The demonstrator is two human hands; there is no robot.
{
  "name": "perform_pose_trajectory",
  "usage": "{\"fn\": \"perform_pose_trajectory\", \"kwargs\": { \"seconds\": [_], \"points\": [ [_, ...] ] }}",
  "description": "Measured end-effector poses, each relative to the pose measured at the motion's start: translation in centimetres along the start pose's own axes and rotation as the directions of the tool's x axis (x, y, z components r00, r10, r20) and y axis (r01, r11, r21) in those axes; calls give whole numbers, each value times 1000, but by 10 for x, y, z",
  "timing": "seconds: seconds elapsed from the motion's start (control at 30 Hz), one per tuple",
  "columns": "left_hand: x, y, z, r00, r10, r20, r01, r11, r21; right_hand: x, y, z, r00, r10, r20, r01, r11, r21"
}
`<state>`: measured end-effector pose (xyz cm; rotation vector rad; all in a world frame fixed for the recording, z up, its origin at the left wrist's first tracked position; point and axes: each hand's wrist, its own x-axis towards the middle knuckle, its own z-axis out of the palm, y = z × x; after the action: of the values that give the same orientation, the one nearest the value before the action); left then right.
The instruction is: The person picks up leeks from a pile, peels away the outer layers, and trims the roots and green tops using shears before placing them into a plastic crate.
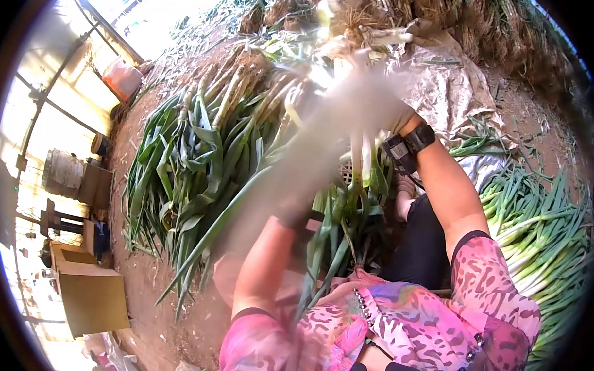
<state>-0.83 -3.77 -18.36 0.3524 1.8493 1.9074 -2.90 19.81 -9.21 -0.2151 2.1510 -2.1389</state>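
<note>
My right hand (386, 105), in a pale glove with a black band at the wrist, is closed around a few long green onions (357, 158). Their roots stick out above the glove, and their green leaves hang down toward my lap. My left hand (311, 163), also gloved, is smeared by motion close to the same stalks, so its fingers cannot be made out. To the left of my hands lies a big heap of untrimmed green onions (204, 140) with broad dark leaves. On my right is a pile of cleaner green onions (527, 236) with pale stems.
Bundles of rooted onions (460, 14) line the far side, beside a crumpled pale sheet (444, 79). Along the left wall are a cardboard box (90, 293), a white bucket (63, 172) and an orange-and-white bag (122, 78). Brown dirt floor (152, 298) lies between.
</note>
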Motion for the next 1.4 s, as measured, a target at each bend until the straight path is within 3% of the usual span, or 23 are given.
{"fn": "perform_pose_trajectory", "kwargs": {
  "seconds": [0.1,0.17,0.2,0.23,0.3,0.33,0.4,0.47,0.5,0.53,0.57,0.63,0.73,0.77,0.83,0.9,0.93,0.97,1.0,1.07,1.17,1.23,1.4],
  "points": [
    [-23,13,-14,998,57,22,-58,998,25,-12,-18,5,1000,-7,7,7,997,-78],
    [-44,36,-31,990,74,-123,-85,993,-87,-9,-10,-14,971,-230,-60,209,948,-240],
    [-55,46,-47,965,18,-263,-56,989,-139,-1,0,-30,893,-446,-57,362,789,-497],
    [-68,55,-62,915,-70,-398,2,986,-170,-8,-15,-30,951,-226,-212,241,970,45],
    [-81,66,-73,791,-156,-591,77,985,-158,-7,-5,-46,812,-568,-137,493,792,-361],
    [-72,53,-70,772,134,-622,-7,979,203,-9,-7,-48,699,-709,-92,566,628,-533],
    [-69,45,-31,746,486,-456,-65,735,675,-7,-1,-26,825,-533,-188,489,840,-235],
    [-67,56,31,800,581,-153,-125,410,903,-14,-1,14,947,-202,-248,276,908,314],
    [-62,63,51,821,562,-105,-140,377,916,-26,-17,37,958,-132,-255,229,886,404],
    [-53,71,60,846,519,-126,-148,455,878,-37,-31,54,960,-50,-274,168,890,424],
    [-42,78,62,874,447,-189,-183,665,724,-42,-39,63,956,33,-290,104,889,445],
    [-36,89,53,965,215,-148,-51,713,700,-40,-26,59,957,-97,-273,172,949,265],
    [-32,89,63,978,156,-136,-14,705,709,-41,-29,58,966,129,-226,19,832,554],
    [-27,73,68,939,305,-159,-132,747,652,-35,-20,52,972,93,-218,36,852,522],
    [-25,70,74,965,149,-217,30,757,653,-32,-19,51,986,-53,-159,120,887,447],
    [-14,50,72,960,132,-246,69,743,666,-30,-24,40,941,-299,-160,302,953,-4],
    [-17,47,71,957,154,-245,31,787,617,-17,-20,27,845,-518,-133,437,812,-387],
    [-18,38,67,956,186,-227,-8,789,614,-4,-17,13,700,-708,-98,443,537,-718],
    [-18,25,59,960,169,-223,-3,802,597,27,2,-19,754,-651,-83,418,574,-704],
    [-21,10,42,974,88,-209,35,852,523,31,-4,-43,930,-313,-193,183,850,-494],
    [-31,4,17,982,-116,-147,164,911,378,20,-25,-51,974,-217,-60,161,858,-488],
    [-34,-7,9,987,-90,-130,120,963,241,15,-39,-43,966,-249,69,239,759,-605],
    [-39,5,18,992,-126,-29,125,884,451,1,-42,3,954,-156,254,293,327,-898]
  ]
}}
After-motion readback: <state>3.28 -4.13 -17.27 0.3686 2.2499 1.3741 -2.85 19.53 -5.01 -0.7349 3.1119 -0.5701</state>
